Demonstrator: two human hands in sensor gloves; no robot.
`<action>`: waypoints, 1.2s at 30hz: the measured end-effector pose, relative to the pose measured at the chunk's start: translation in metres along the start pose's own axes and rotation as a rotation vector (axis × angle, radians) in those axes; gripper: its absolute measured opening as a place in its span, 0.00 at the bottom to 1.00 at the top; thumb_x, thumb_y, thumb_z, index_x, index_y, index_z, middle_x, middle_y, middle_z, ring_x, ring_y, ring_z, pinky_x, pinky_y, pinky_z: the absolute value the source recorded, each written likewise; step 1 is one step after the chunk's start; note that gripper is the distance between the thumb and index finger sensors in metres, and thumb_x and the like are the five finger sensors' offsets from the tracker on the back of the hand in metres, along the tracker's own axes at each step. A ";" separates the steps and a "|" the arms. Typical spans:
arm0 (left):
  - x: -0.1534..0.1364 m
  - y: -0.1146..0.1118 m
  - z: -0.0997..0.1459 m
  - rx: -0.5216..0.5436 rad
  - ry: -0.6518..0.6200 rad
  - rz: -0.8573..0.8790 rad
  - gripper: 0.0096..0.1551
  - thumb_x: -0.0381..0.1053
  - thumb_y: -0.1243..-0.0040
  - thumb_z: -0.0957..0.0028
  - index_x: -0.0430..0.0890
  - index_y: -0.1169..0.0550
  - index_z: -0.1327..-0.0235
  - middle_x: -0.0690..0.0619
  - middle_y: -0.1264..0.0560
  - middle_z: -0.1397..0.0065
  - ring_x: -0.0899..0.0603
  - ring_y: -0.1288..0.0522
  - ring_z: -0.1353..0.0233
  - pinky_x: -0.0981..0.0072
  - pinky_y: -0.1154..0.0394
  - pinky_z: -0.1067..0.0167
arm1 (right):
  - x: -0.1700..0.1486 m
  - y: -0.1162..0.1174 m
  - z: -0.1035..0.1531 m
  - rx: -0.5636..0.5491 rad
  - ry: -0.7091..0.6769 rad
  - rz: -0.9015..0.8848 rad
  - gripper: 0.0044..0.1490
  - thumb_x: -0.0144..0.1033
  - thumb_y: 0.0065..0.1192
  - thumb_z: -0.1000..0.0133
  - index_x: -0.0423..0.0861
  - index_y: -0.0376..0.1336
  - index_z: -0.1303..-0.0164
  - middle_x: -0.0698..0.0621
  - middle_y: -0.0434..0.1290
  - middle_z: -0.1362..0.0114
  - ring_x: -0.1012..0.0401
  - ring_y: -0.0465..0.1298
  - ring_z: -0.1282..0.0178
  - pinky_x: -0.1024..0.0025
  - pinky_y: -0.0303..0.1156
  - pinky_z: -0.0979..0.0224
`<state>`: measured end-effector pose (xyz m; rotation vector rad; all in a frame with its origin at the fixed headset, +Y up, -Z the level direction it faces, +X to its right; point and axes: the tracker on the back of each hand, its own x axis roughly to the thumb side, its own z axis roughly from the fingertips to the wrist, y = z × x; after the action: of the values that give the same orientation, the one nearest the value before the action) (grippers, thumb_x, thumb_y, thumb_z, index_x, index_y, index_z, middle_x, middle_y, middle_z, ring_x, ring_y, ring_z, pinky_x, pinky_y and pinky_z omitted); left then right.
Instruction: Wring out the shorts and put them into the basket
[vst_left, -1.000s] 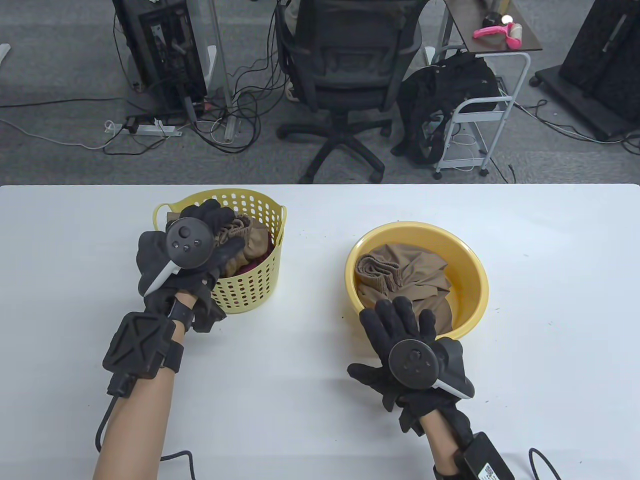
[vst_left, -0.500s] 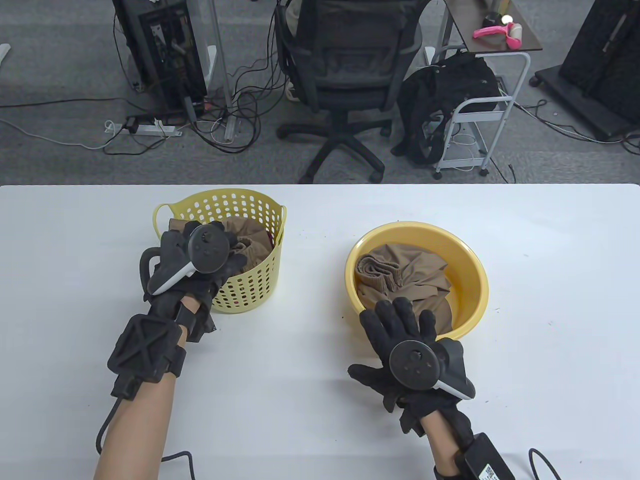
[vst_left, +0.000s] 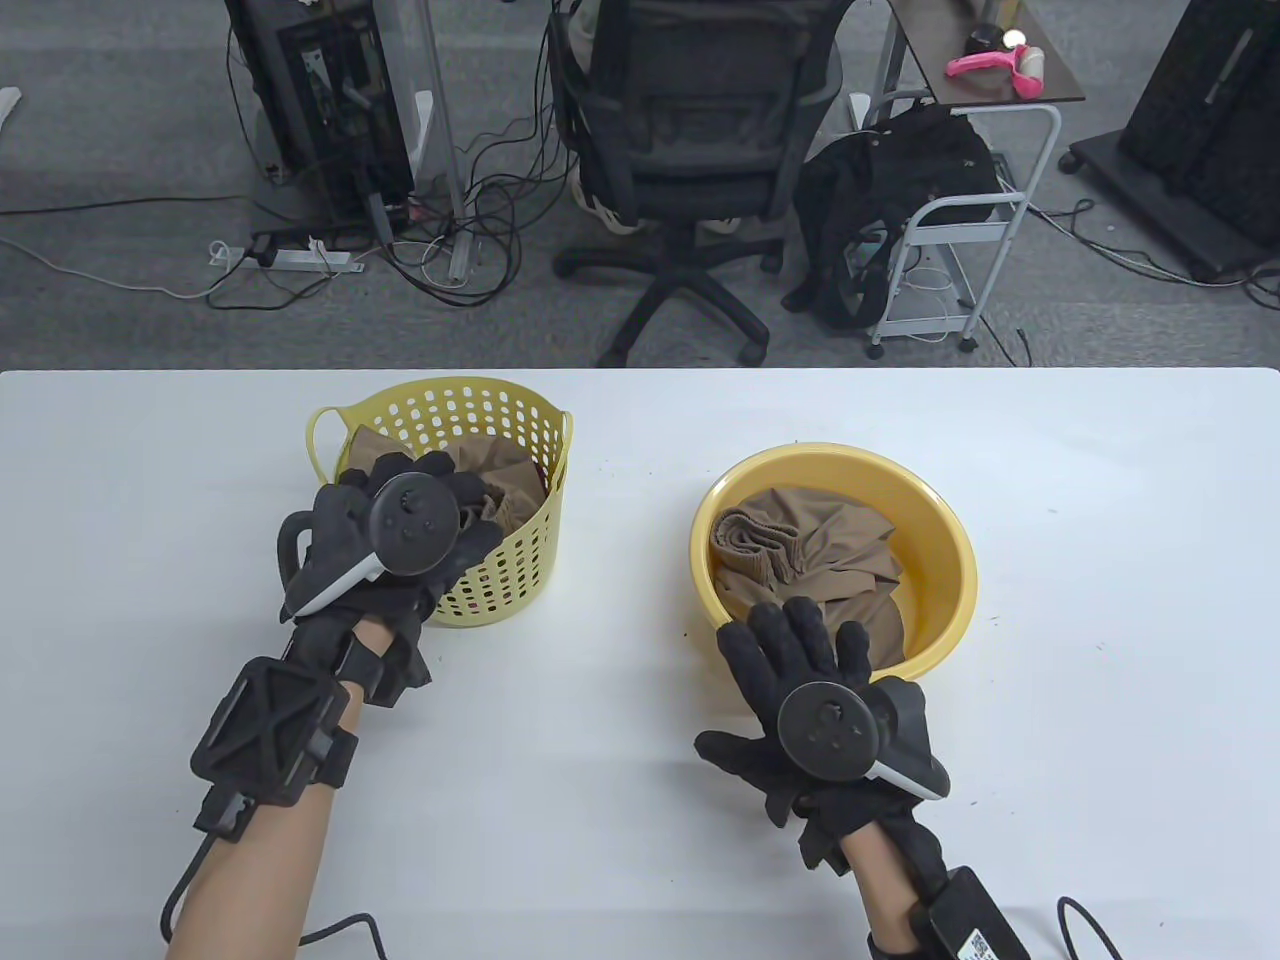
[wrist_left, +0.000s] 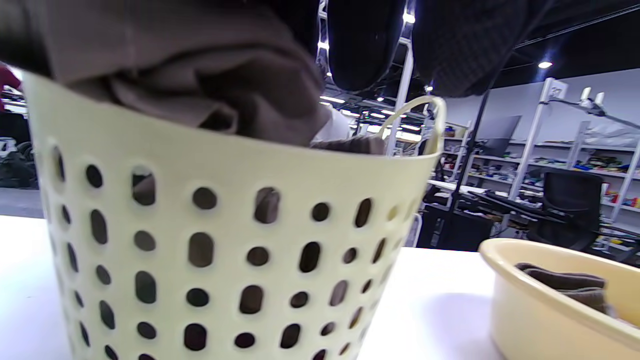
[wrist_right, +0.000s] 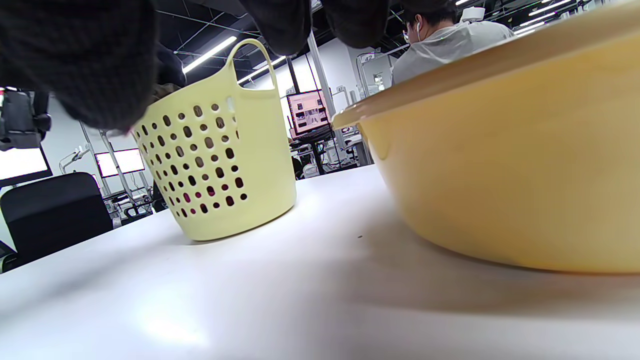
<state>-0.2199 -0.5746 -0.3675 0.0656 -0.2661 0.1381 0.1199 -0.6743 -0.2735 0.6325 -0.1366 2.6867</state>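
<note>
A pale yellow perforated basket stands left of centre on the white table, with brown shorts bunched inside it. My left hand lies over the basket's near rim, fingers loosely bent on top of those shorts. In the left wrist view the shorts bulge above the basket and my fingertips hang free of the cloth. A second pair of brown shorts lies in the yellow basin. My right hand is flat with spread fingers, its tips at the basin's near rim.
Dark red cloth shows through the basket's lower holes. Beyond the table's far edge stand an office chair and a white cart. A seated person shows far behind the basin in the right wrist view.
My left hand came down with the brown shorts from above the basket, set them inside, then drew slightly back toward me. The right hand has stayed at the basin.
</note>
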 end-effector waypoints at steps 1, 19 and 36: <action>0.002 0.001 0.003 0.004 -0.010 -0.002 0.34 0.63 0.36 0.44 0.52 0.29 0.27 0.41 0.34 0.16 0.24 0.38 0.17 0.24 0.47 0.31 | 0.000 0.000 0.000 0.002 0.000 0.000 0.62 0.68 0.67 0.49 0.41 0.48 0.17 0.32 0.47 0.16 0.31 0.44 0.18 0.20 0.39 0.30; 0.044 -0.013 0.078 0.120 -0.222 0.047 0.47 0.72 0.39 0.46 0.51 0.38 0.19 0.35 0.45 0.11 0.20 0.45 0.16 0.21 0.50 0.32 | 0.007 0.003 0.001 0.023 -0.019 0.012 0.63 0.69 0.67 0.49 0.41 0.48 0.17 0.31 0.47 0.16 0.31 0.43 0.18 0.20 0.39 0.30; 0.053 -0.076 0.095 0.065 -0.250 0.002 0.52 0.76 0.41 0.47 0.51 0.41 0.16 0.35 0.49 0.09 0.19 0.51 0.15 0.20 0.54 0.32 | 0.011 0.005 0.001 0.037 -0.027 0.028 0.63 0.69 0.67 0.50 0.41 0.48 0.16 0.31 0.47 0.16 0.31 0.43 0.18 0.20 0.39 0.30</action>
<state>-0.1824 -0.6511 -0.2653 0.1472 -0.5116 0.1406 0.1092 -0.6758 -0.2676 0.6828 -0.1033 2.7145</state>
